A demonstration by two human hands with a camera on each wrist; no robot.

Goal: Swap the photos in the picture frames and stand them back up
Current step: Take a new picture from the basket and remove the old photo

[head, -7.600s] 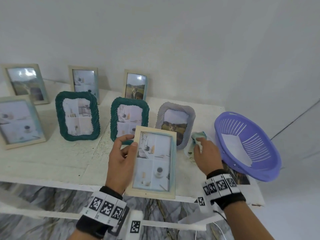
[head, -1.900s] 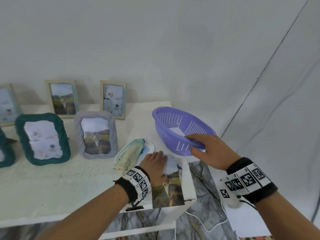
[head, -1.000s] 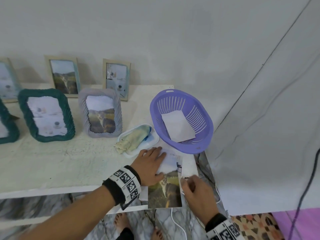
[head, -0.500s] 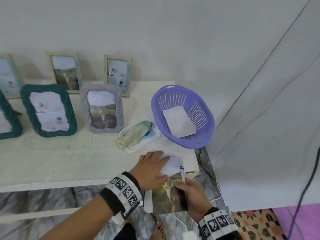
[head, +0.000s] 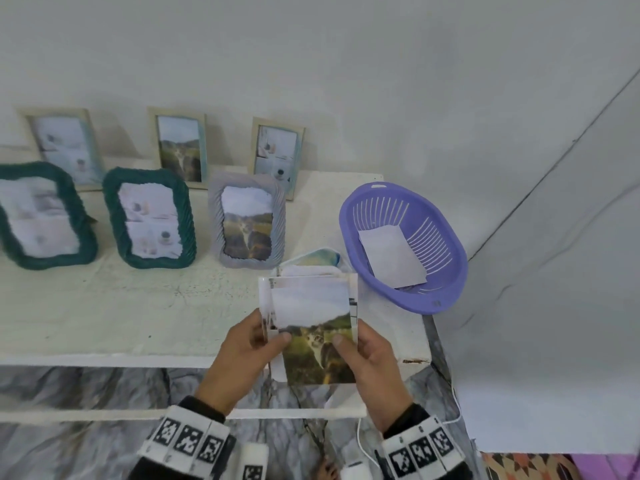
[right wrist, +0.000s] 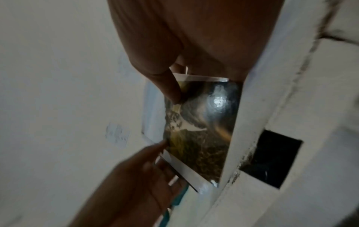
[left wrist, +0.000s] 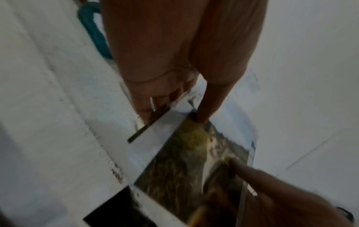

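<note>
A small stack of photos (head: 313, 327), a cat picture on top, is held up over the front edge of the white table (head: 138, 306). My left hand (head: 273, 341) pinches its left edge and my right hand (head: 346, 344) pinches its right edge, thumbs on the front. In the left wrist view the stack of photos (left wrist: 194, 161) fans slightly under my thumb. The cat picture (right wrist: 200, 130) fills the right wrist view. A grey frame (head: 247, 223), two green frames (head: 152, 220) and three wooden frames (head: 277, 154) stand on the table with pictures in them.
A purple basket (head: 446, 271) holding a white sheet (head: 391, 258) sits at the table's right end. A small dish with a folded cloth (head: 318, 258) lies just behind the photos. A wall runs behind the table and a grey drape hangs to the right.
My right hand let go of the basket and took the photos' right edge. Both hands then lifted the stack off the table edge and raised it upright.
</note>
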